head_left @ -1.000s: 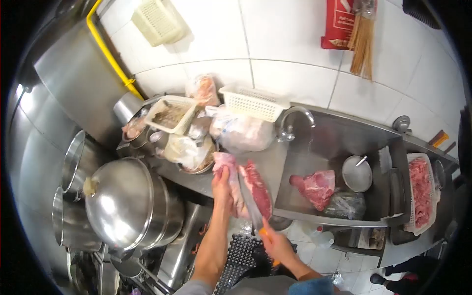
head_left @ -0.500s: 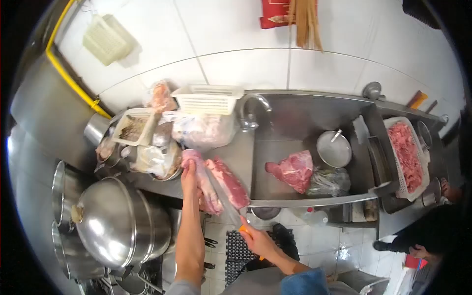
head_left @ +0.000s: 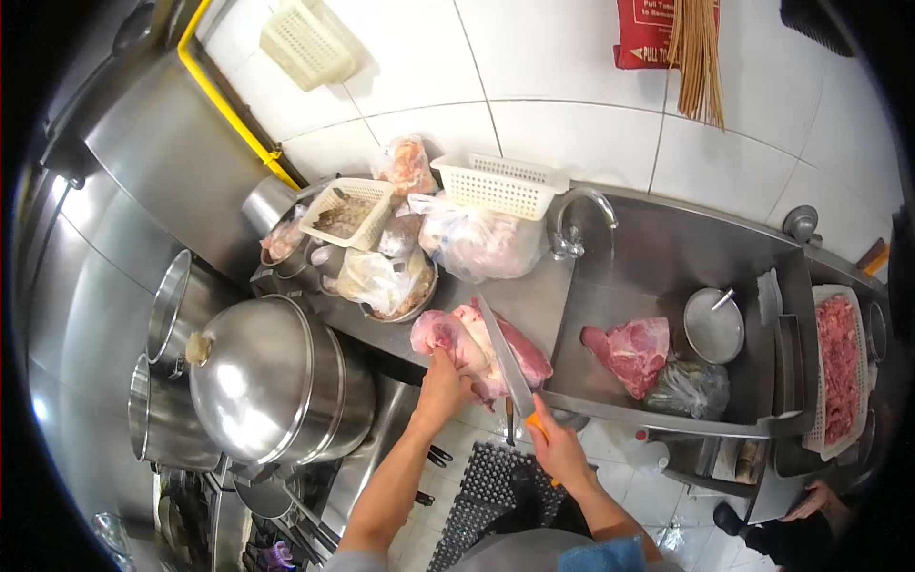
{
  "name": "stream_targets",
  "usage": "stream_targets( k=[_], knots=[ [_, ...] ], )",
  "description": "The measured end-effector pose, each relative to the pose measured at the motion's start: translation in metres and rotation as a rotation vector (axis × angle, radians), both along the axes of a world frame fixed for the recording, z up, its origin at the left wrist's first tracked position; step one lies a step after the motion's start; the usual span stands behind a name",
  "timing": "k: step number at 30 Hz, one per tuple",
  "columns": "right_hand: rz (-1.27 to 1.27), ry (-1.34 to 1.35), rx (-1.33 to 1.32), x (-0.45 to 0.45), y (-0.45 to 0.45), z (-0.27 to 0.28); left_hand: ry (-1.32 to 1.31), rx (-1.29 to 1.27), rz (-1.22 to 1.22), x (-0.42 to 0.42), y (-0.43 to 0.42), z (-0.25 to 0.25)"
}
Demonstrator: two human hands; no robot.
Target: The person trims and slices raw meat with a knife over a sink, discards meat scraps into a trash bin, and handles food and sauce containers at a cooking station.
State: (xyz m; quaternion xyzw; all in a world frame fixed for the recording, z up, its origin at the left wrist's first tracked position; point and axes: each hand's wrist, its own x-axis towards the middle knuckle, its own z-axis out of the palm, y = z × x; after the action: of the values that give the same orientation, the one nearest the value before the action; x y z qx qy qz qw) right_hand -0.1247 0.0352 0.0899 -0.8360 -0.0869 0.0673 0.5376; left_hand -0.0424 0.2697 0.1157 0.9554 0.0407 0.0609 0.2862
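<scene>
At the far left, the view's dark round margin cuts off the brushed-steel wall panel [head_left: 95, 286], and a large domed stainless-steel pot [head_left: 257, 381] hides part of two open steel pots [head_left: 152, 396]. Toward the back-left corner of the stainless-steel worktop [head_left: 551, 303], a cream perforated plastic basket [head_left: 384, 189] holds a grey-brown mass too unclear to name; a crumpled translucent bag [head_left: 367, 276] half covers the round metal bowl beneath. The left hand [head_left: 444, 389] is clamped on a smooth, pale-pink slab of meat [head_left: 469, 348] at the worktop's front edge, some fingertips hidden. Just beside it lies a marbled red strip of meat [head_left: 526, 355], partly covered by the long straight blade of an orange-handled knife [head_left: 505, 353]; whether blade touches meat cannot be told. The right hand [head_left: 560, 456] has its fingers wrapped round the handle. In the rectangular steel sink [head_left: 610, 276], a ragged pink chunk of meat [head_left: 629, 353] lies near the front wall, beside a glossy clear bag [head_left: 694, 391] with indistinct contents. Pale tiles [head_left: 572, 143] line the back wall; at lower right, a dark-clothed person [head_left: 796, 543] is mostly cut off.
</scene>
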Motion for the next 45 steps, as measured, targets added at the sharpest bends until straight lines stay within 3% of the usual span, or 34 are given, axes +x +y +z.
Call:
stream_targets(
  k=[1, 4, 8, 9, 11, 15, 18, 21, 24, 25, 27, 31, 33, 35, 38, 39, 42, 45],
  knots=[
    [-0.020, -0.070, 0.077, 0.000, 0.003, -0.004, -0.087, 0.095, -0.014, 0.000, -0.001, 0.005],
    [-0.011, 0.129, 0.127, -0.005, 0.009, 0.011, 0.179, 0.137, -0.074, 0.007, -0.008, 0.042],
    [-0.149, 0.027, 0.296, -0.001, 0.044, -0.015, 0.181, 0.278, -0.043, 0.014, -0.041, 0.081],
    [-0.127, 0.106, 0.323, 0.001, 0.048, -0.009, 0.002, 0.358, -0.208, 0.013, -0.045, 0.084],
    [-0.160, 0.087, 0.322, 0.008, 0.057, -0.002, 0.032, 0.393, -0.266, 0.019, -0.049, 0.081],
    [-0.225, 0.032, 0.315, 0.014, 0.062, 0.000, 0.219, 0.160, -0.220, 0.033, -0.056, 0.076],
    [-0.220, 0.010, 0.322, -0.012, 0.065, -0.010, -0.090, 0.183, -0.359, 0.049, -0.038, 0.045],
    [-0.192, -0.091, 0.376, -0.055, 0.057, -0.025, 0.208, -0.027, -0.205, 0.058, -0.039, 0.061],
    [-0.195, -0.130, 0.389, -0.052, 0.053, -0.025, 0.152, -0.112, -0.272, 0.052, -0.039, 0.067],
    [-0.213, -0.129, 0.374, -0.034, 0.056, -0.027, 0.263, -0.218, -0.195, 0.049, -0.039, 0.071],
    [-0.282, -0.241, 0.368, 0.006, 0.062, -0.023, 0.220, -0.296, -0.212, 0.050, -0.040, 0.066],
    [-0.182, -0.088, 0.379, -0.046, 0.068, -0.049, 0.266, -0.271, -0.143, 0.059, -0.031, 0.052],
    [-0.174, -0.196, 0.452, -0.086, 0.062, -0.080, 0.298, -0.545, -0.011, 0.062, -0.014, 0.051],
    [-0.093, -0.025, 0.372, -0.102, 0.038, -0.076, 0.344, -0.712, 0.075, 0.058, 0.006, 0.063],
    [-0.052, 0.031, 0.274, -0.096, 0.019, -0.061, 0.291, -0.366, -0.170, 0.050, 0.047, 0.054],
    [-0.054, 0.014, 0.244, -0.087, 0.015, -0.057, 0.387, -0.179, -0.160, 0.053, 0.074, 0.031],
    [-0.093, -0.062, 0.218, -0.069, 0.009, -0.059, -0.070, 0.687, -0.288, 0.024, 0.047, 0.038],
    [-0.102, -0.111, 0.199, -0.051, -0.002, -0.056, -0.012, 0.149, -0.170, 0.020, 0.032, 0.015]
  ],
)
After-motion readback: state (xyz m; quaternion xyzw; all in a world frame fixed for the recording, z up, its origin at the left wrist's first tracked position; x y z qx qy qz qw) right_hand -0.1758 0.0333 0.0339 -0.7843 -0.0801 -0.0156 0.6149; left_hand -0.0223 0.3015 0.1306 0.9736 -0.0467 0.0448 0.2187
